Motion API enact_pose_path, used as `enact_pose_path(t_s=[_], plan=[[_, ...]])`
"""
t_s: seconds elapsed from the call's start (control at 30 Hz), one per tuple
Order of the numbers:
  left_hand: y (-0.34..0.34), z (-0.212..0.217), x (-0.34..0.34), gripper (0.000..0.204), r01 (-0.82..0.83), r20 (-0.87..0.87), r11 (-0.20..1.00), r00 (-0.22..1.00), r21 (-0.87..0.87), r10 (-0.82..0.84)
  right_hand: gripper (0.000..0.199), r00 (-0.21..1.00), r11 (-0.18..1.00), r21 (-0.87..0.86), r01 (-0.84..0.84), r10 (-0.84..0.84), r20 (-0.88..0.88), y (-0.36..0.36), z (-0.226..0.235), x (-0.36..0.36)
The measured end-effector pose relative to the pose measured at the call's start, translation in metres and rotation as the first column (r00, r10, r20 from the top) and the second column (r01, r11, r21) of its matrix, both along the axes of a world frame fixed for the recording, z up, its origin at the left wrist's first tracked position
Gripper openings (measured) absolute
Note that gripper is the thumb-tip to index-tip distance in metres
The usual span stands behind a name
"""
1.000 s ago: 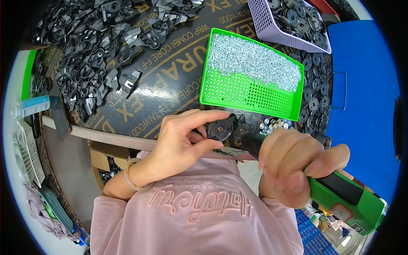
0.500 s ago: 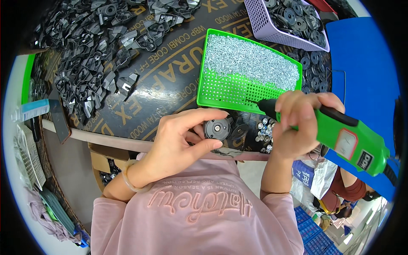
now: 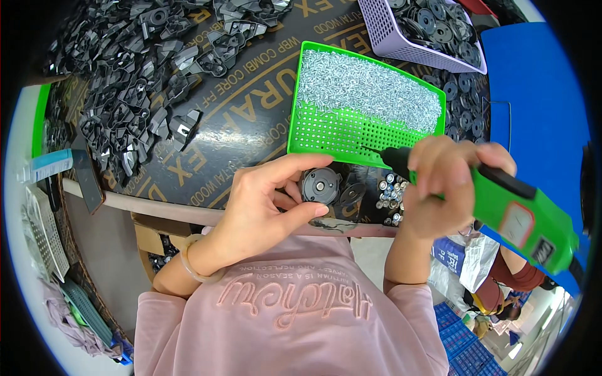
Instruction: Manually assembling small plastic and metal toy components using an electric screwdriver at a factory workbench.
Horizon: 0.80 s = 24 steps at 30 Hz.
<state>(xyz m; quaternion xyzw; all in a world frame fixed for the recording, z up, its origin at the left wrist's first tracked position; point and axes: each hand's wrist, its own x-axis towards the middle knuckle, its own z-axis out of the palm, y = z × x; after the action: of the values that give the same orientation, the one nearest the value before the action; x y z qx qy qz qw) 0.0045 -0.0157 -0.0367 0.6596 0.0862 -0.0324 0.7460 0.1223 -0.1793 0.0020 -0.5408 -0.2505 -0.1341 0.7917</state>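
Observation:
My left hand (image 3: 254, 197) is closed round a black round plastic part (image 3: 320, 182) with a silver metal centre. The thumb lies at its lower edge, the index finger is stretched out above it, and the other fingers are partly hidden behind. In my right hand (image 3: 442, 185) is a green electric screwdriver (image 3: 523, 222), gripped round its front part. Its thin bit points left over the bare, perforated end of a green tray (image 3: 326, 133). Small silver screws (image 3: 367, 84) heap up in the tray's far part. Another black round part (image 3: 353, 195) lies just right of the held one.
Small silver cylindrical pieces (image 3: 391, 191) cluster near the table's front edge. Angular black plastic parts (image 3: 135, 91) are piled at the far left. A lilac basket (image 3: 401, 50) of black discs stands far right, with more discs (image 3: 465, 103) beside it. A phone (image 3: 88, 178) lies at left.
My right hand and the screwdriver have shifted slightly right, and the tool's rear end has dipped. My left index finger has lifted off the round part's upper edge.

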Motion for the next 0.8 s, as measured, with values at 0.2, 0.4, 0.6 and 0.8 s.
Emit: enact_pose_path(t_s=[0.2, 0.4, 0.6, 0.8], plan=[[-0.001, 0.004, 0.002, 0.052, 0.073, -0.045, 0.997, 0.996, 0.039, -0.071, 0.024, 0.912, 0.907, -0.099, -0.409, 0.411, 0.002, -0.015, 0.045, -0.024], [-0.001, 0.005, 0.002, 0.054, 0.113, -0.062, 0.993, 0.992, 0.032, -0.111, 0.029, 0.897, 0.897, -0.037, -0.441, 0.439, -0.059, -0.001, 0.047, -0.038], [-0.002, 0.007, 0.002, 0.054, 0.111, -0.043, 0.992, 0.993, 0.063, -0.108, 0.028, 0.919, 0.920, -0.035, -0.391, 0.388, -0.065, 0.004, 0.038, -0.038], [-0.003, 0.007, 0.002, 0.054, 0.100, -0.019, 0.991, 0.995, 0.088, -0.099, 0.029, 0.902, 0.901, -0.051, -0.430, 0.427, -0.059, 0.002, 0.039, -0.036]])
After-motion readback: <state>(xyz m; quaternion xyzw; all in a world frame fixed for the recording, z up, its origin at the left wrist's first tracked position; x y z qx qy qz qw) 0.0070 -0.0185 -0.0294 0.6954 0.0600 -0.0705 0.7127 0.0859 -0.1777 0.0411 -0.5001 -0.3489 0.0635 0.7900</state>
